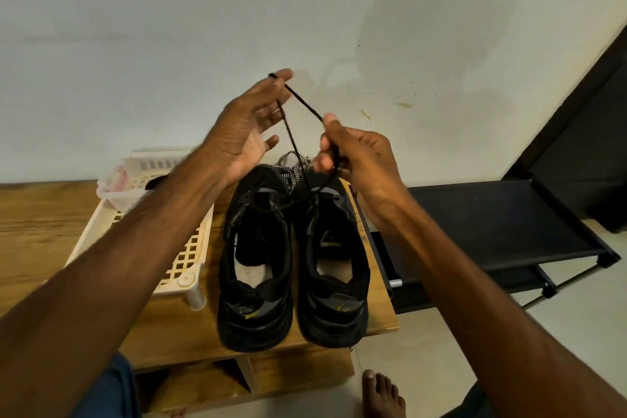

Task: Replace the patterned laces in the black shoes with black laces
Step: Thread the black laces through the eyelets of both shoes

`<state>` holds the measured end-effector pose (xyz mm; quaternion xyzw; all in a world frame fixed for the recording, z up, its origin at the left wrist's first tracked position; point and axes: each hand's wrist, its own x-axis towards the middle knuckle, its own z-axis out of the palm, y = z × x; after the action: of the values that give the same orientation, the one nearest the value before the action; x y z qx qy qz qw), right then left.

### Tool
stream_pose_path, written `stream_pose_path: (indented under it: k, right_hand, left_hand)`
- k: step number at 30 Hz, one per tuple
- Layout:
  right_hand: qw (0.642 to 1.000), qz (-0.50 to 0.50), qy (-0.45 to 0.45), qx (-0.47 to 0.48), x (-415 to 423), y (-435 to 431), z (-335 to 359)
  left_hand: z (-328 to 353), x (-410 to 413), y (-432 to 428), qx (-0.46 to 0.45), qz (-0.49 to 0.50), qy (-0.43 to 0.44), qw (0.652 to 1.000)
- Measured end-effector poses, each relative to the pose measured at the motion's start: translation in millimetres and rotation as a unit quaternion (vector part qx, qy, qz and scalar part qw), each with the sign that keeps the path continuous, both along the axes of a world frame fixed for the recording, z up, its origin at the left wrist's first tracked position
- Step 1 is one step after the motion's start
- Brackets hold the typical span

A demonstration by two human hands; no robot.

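The right hand [356,159] has its grip closed on a thin black round lace [305,103], with the fingers curled round the strand and the thumb on top. The left hand [247,125] is raised higher, its fingers mostly stretched out. Its grip is a pinch at the upper fingertips on the lace close to its tip. Between the two hands the lace runs taut at a slant, and more of it drops to the front of the shoes below; which eyelets it enters is too dark to tell.

Two black mesh sports shoes [334,258] stand side by side on a wooden tabletop [40,214], heels toward the person. Black-and-white patterned laces [298,163] lie bunched just beyond their toes. A white plastic lattice basket [190,254] sits on the tabletop just left of the shoes. To the right stands a low black shelf rack [492,214], and a bare foot [381,394] rests on the pale floor.
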<state>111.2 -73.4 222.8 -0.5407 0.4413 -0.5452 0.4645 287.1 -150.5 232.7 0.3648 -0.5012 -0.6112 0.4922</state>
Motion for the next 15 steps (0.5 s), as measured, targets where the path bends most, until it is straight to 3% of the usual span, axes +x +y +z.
stream_pose_path:
  k: [3,11,13,15]
  right_hand:
    - [0.997,-0.034,-0.071,0.026,-12.9,-0.2,3.0]
    - [0.990,-0.109,-0.049,0.072,-39.1,-3.7,-6.0]
    - [0.990,-0.104,-0.044,0.079,-40.1,-4.2,-6.4]
    - [0.992,-0.086,-0.001,0.087,-39.2,-4.3,-8.1]
  left_hand:
    - [-7.2,17.0,-12.0,0.062,0.095,0.011,0.994]
    - [-23.1,36.0,-24.8,0.055,0.306,-0.109,0.944]
    - [-31.8,40.2,-25.8,0.022,0.339,-0.203,0.918]
    - [-43.8,40.1,-23.6,-0.079,0.378,-0.384,0.839]
